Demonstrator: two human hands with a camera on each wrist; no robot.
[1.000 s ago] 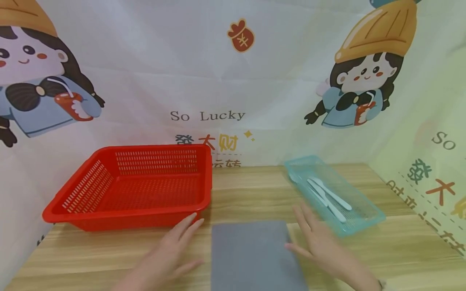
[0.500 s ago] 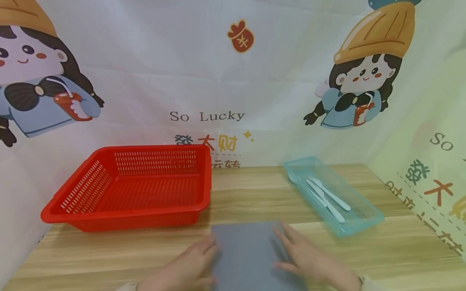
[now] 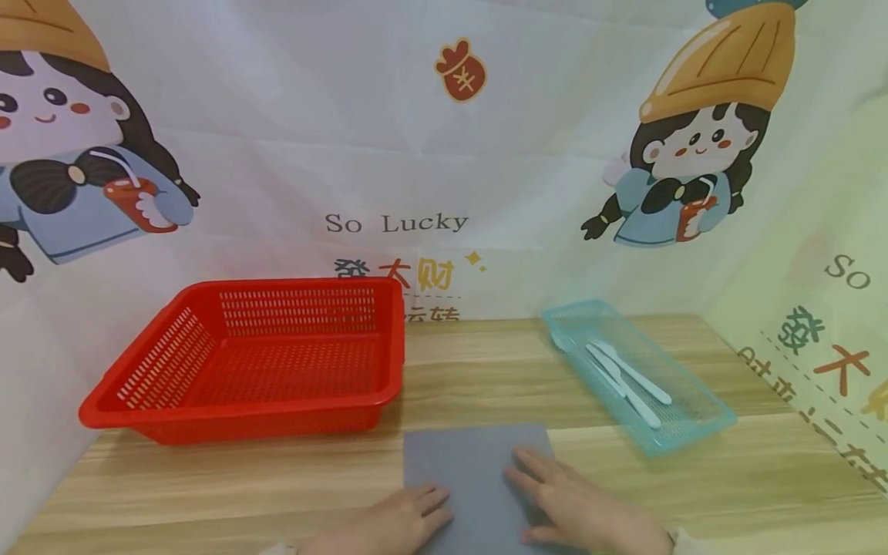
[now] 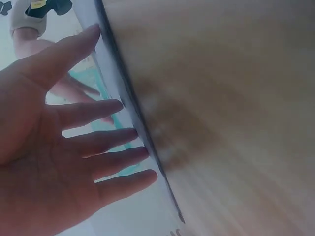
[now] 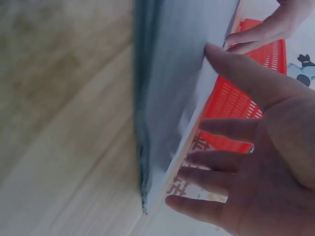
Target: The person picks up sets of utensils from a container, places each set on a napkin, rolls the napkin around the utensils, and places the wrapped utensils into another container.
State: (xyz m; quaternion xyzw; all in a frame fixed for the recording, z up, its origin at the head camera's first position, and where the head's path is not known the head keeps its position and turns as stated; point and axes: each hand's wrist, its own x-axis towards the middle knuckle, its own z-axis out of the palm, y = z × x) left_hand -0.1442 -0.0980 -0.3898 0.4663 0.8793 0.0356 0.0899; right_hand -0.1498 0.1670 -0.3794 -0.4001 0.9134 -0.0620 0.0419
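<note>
A flat grey rectangle [image 3: 472, 462], cloth-like with an edge that looks layered in the right wrist view, lies on the wooden table before me. My left hand [image 3: 398, 520] has its fingertips over the left part of it. Over its right part, my right hand [image 3: 572, 501] spreads its fingers with the thumb apart. Both wrist views show straight, separated fingers on the left hand [image 4: 74, 147] and the right hand [image 5: 261, 137], at the surface of the grey piece [image 5: 172, 93]. Neither hand grips anything. The near end of the grey piece runs out of the head view.
A red perforated plastic basket [image 3: 264, 420] stands at the back left. At the right lies a shallow light-blue mesh basket [image 3: 701, 432] holding white plastic cutlery [image 3: 627, 385]. A printed cloth backdrop [image 3: 527, 169] hangs behind the table [image 3: 486, 370].
Both hands have come inward over the grey piece: the left hand from near the red basket, the right hand from beside the blue basket. The baskets have not moved.
</note>
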